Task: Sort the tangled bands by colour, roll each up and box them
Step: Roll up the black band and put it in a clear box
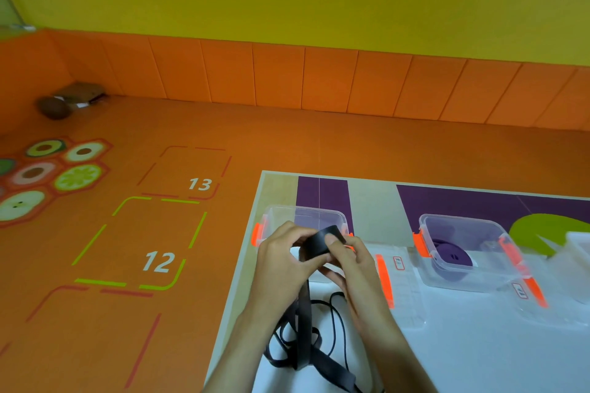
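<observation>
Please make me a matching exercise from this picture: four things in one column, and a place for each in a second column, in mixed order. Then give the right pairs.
Things
1. black roll
2. purple bands
3. loose black bands
4. left box

Places
A. lying tangled near the close edge of the table
B. standing just beyond the hands
C. gripped by the left hand and right hand
D. inside the right box

Pairs: 1-C, 2-D, 3-A, 4-B
</observation>
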